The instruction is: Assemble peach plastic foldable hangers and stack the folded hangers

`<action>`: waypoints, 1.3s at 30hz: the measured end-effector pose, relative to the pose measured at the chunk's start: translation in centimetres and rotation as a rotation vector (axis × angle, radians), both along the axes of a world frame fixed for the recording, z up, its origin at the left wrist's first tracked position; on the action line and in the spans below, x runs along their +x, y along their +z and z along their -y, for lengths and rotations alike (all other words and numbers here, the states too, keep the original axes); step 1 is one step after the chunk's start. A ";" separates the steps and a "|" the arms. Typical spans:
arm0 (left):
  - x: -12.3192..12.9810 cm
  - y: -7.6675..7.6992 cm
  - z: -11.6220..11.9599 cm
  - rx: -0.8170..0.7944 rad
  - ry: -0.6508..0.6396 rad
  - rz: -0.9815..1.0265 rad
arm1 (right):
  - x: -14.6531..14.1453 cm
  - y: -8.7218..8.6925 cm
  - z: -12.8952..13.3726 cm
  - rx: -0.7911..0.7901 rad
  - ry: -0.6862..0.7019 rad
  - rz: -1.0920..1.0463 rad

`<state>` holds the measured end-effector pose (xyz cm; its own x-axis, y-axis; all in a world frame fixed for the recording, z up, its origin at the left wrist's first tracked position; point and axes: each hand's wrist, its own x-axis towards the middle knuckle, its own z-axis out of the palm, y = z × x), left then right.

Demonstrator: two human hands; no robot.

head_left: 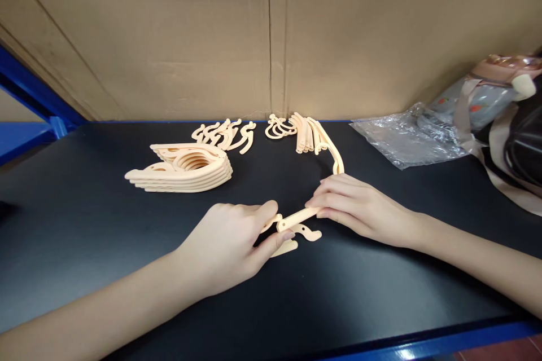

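Observation:
My left hand (232, 245) is closed, thumb and fingers pinching the near end of a cream plastic bar (298, 218) that has a small hole at its end. The fingers of my right hand (359, 206) close on the bar's other end. Beneath and beside the bar, a curved cream hook piece (308, 232) shows, with a rounded flat end of another cream piece (285, 248) nearer to me. My left fingers partly hide these parts, so how they join cannot be made out.
A stack of cream hanger-shaped pieces (186, 172) lies left on the black table (127, 248). Behind are loose curved pieces (226, 134), thin hooks (279, 126) and cream arms (311, 135). Clear plastic bag (393, 135), bottle (478, 96) and strap are at right; cardboard (190, 39) stands behind.

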<state>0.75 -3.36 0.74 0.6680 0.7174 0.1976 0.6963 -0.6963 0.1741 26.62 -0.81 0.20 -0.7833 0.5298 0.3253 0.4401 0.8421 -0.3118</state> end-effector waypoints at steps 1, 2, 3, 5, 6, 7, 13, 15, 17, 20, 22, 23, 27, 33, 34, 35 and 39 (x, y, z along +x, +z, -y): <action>0.0 0.0 0.0 -0.001 -0.017 0.018 | 0.0 0.0 0.0 0.002 0.002 0.000; 0.0 0.1 0.0 -0.006 -0.034 0.036 | 0.0 0.0 0.0 0.003 0.003 -0.001; 0.0 0.1 0.1 -0.015 -0.051 0.049 | 0.0 0.0 0.0 0.003 0.004 -0.002; 0.0 0.3 0.1 -0.043 -0.078 0.052 | 0.0 0.0 0.0 0.002 0.006 -0.001; 0.0 0.3 0.1 -0.056 -0.087 0.046 | -0.1 0.1 0.0 0.004 0.007 0.001; 0.0 0.4 0.1 -0.066 -0.092 0.037 | -0.1 0.1 0.1 0.010 0.008 0.004; 0.0 0.3 0.1 -0.081 -0.075 -0.003 | -0.1 0.3 0.1 0.040 0.008 0.014; 0.0 0.2 0.0 -0.089 -0.063 -0.023 | -0.1 0.3 0.1 0.047 0.009 0.014; -0.1 0.2 -0.1 -0.103 -0.056 -0.042 | -0.1 0.2 0.1 0.054 0.009 0.013; -0.1 0.3 -0.2 -0.118 -0.039 -0.070 | -0.1 0.2 0.2 0.055 0.008 0.008; -0.1 0.2 -0.2 -0.114 -0.023 -0.082 | 0.0 0.2 0.2 0.061 0.004 0.012; -0.1 0.2 -0.1 -0.105 -0.025 -0.082 | 0.0 0.1 0.2 0.065 0.001 0.015; -0.2 0.1 -0.1 -0.053 -0.064 -0.052 | 0.1 0.1 0.1 0.087 -0.014 0.028; -0.3 0.4 -0.4 -0.070 -0.048 0.041 | 0.1 0.3 0.2 0.094 -0.006 0.008; -0.4 0.4 -0.4 -0.077 -0.059 0.055 | 0.1 0.3 0.3 0.089 -0.002 0.001; -0.4 0.4 -0.4 -0.077 -0.075 0.064 | 0.1 0.3 0.3 0.081 0.002 -0.004; -0.5 0.4 -0.4 -0.030 -0.117 0.079 | 0.2 0.4 0.2 0.086 -0.001 -0.013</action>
